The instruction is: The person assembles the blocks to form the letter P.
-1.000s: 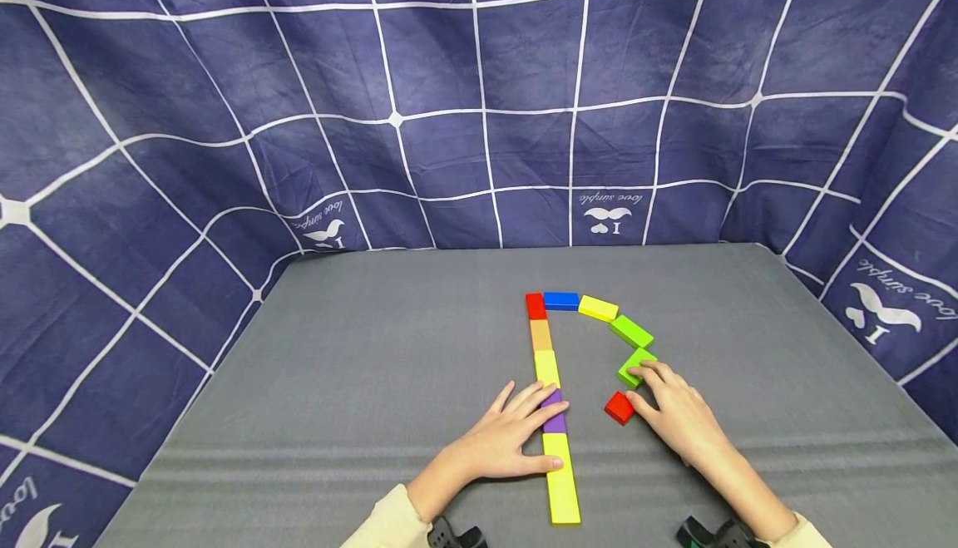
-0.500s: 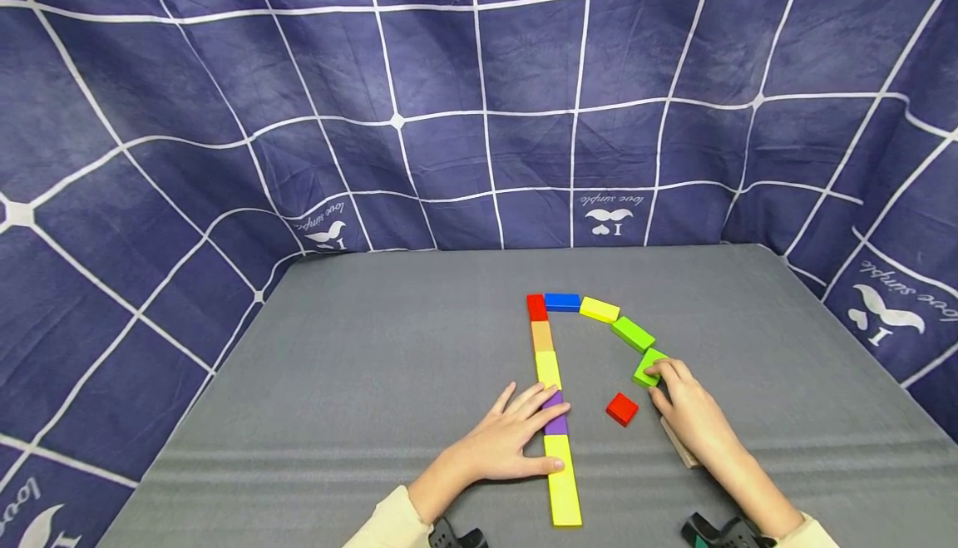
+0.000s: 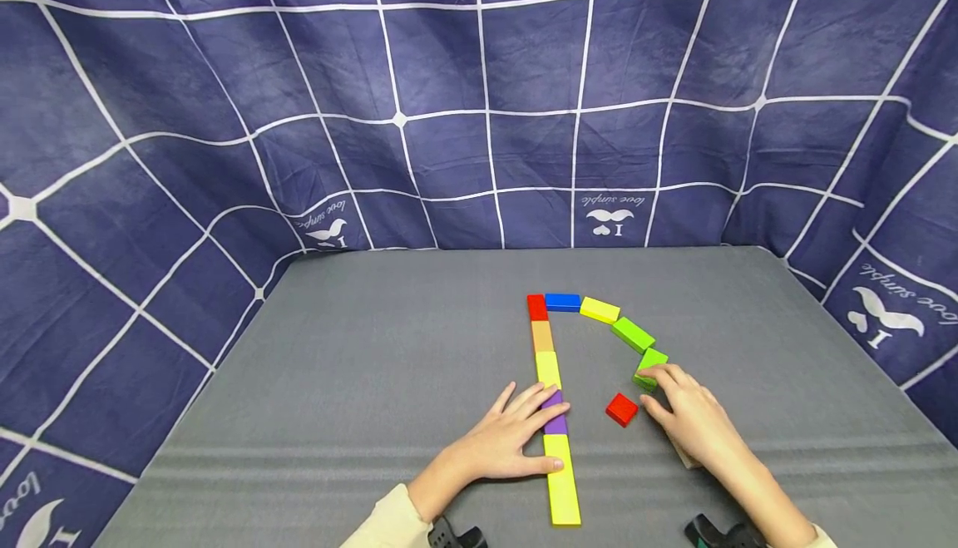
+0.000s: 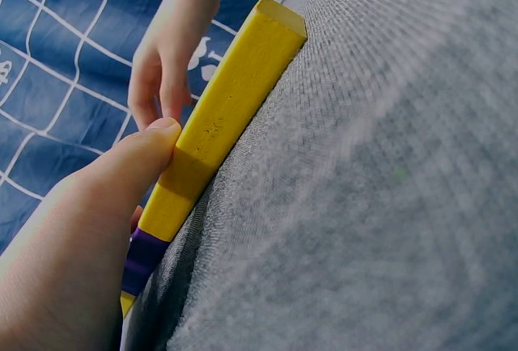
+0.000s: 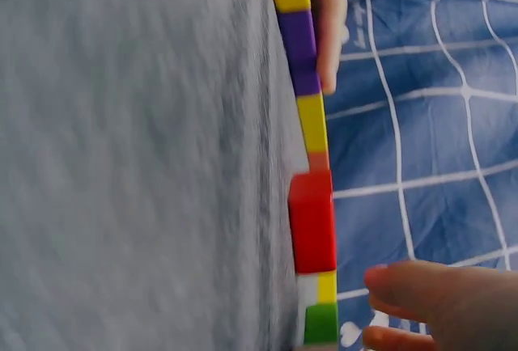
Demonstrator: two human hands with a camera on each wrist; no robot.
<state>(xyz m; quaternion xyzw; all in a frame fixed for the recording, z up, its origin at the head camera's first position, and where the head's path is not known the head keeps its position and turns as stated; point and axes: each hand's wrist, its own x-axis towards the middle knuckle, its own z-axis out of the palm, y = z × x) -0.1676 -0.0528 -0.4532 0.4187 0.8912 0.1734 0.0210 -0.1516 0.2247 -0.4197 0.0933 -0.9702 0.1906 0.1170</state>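
My left hand lies spread over the row of blocks, fingers across the purple block and thumb on the long yellow block; the left wrist view shows that thumb against the yellow block. At the row's right, my right hand has its fingertips at the near end of a green block, thumb apart from it. A red block lies loose left of the thumb; it looks large in the right wrist view. Under the right palm a pale block is mostly hidden.
The row continues away through yellow, orange and red blocks. From its far end a curve runs through blue, yellow and green blocks. A blue curtain hangs behind the grey table.
The near green block has shifted right and turned to meet the one before it. My right hand moved right with it, then its thumb drew away. The left hand stays put.
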